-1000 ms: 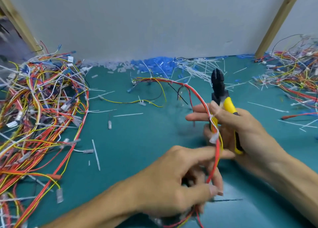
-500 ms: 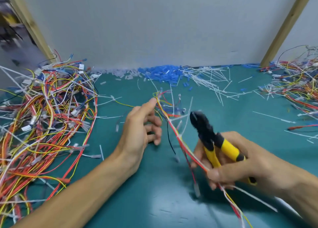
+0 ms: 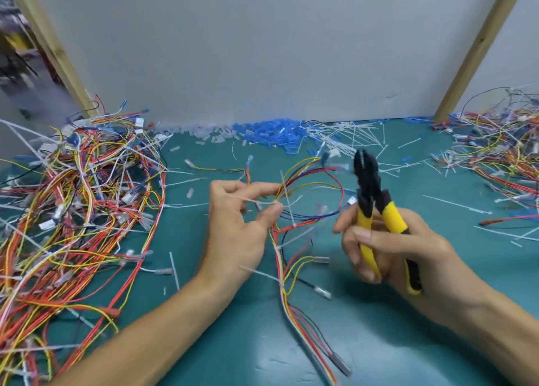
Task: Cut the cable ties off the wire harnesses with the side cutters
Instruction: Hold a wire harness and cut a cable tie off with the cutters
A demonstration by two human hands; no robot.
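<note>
A wire harness (image 3: 287, 272) of red, yellow, white and blue wires lies on the green mat (image 3: 221, 339) in the middle, running from the near edge up to connectors at the back. My left hand (image 3: 237, 228) pinches a white cable tie (image 3: 264, 202) on the harness between thumb and fingers. Several more white ties stick out along the bundle. My right hand (image 3: 390, 248) grips the yellow-handled side cutters (image 3: 376, 207) upright, to the right of the harness. The black jaws point up and away and touch no wire.
A big tangle of harnesses (image 3: 73, 210) covers the left of the mat. Another pile (image 3: 501, 155) lies at the far right. Cut white ties (image 3: 358, 140) and blue sleeves (image 3: 271, 134) litter the back edge below the grey wall. Wooden posts stand at both sides.
My left hand has moved right along the harness and taken a tie between thumb and fingers. My right hand has let go of the wires and raised the cutters upright.
</note>
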